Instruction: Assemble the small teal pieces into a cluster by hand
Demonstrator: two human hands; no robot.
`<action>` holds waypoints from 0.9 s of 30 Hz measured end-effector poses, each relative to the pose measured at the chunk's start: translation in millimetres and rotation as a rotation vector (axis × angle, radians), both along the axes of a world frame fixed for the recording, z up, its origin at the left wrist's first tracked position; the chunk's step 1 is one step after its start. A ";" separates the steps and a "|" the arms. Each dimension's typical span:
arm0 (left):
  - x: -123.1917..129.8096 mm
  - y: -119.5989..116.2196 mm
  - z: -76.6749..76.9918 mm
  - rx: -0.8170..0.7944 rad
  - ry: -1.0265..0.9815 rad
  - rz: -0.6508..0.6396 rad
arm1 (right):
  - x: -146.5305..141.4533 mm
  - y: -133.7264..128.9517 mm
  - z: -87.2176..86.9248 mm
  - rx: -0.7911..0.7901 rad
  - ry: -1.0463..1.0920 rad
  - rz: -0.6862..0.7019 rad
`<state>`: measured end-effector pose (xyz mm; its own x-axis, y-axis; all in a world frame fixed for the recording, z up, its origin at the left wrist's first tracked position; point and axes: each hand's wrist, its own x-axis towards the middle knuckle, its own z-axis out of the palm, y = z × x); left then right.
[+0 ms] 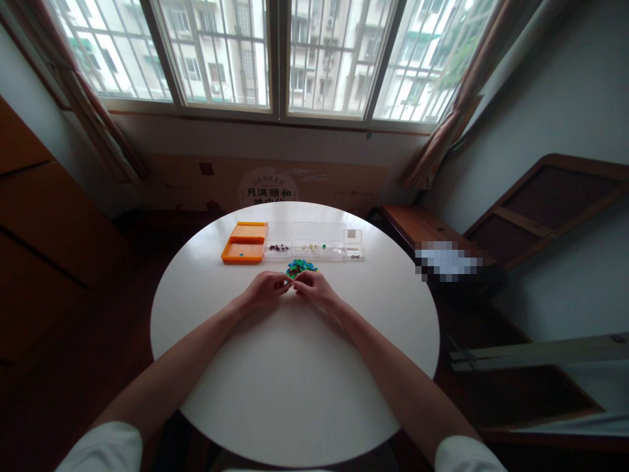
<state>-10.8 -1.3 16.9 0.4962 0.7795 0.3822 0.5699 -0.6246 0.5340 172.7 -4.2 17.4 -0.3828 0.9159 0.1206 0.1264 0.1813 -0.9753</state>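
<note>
My left hand (265, 288) and my right hand (318, 288) meet at the near edge of a heap of small blue and green pieces (301, 265) on the white round table (295, 367). Both sets of fingers are closed in a pinch, tips almost touching. Whatever lies between them is too small to make out. Behind the heap stands a row of clear plastic boxes (318, 233). Dark little pieces (279, 248) lie in the left one, pale ones (309, 248) and a green one further right. An orange box (243, 252) holds one small blue piece.
A wooden bench (417, 223) with a blurred-out item on it stands to the right of the table. Beyond the table is a large printed panel (187, 183) under a barred window. An orange-brown cabinet (44, 242) rises on the left.
</note>
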 end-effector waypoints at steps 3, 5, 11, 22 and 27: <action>0.2 0.3 -0.9 0.010 -0.006 0.006 | 0.2 -0.3 0.4 0.017 -0.011 -0.001; 0.3 0.7 -1.9 0.011 -0.005 0.009 | 0.3 -0.6 0.9 0.021 -0.015 -0.004; 0.1 1.3 -2.7 0.010 0.003 0.011 | 0.1 -0.8 1.5 0.006 -0.015 -0.004; -0.3 0.8 -1.7 -0.002 0.019 0.011 | -0.3 -1.3 1.9 0.002 -0.010 -0.001; -0.2 1.3 -2.4 -0.001 0.028 0.009 | -0.6 -1.4 2.2 0.006 -0.011 0.000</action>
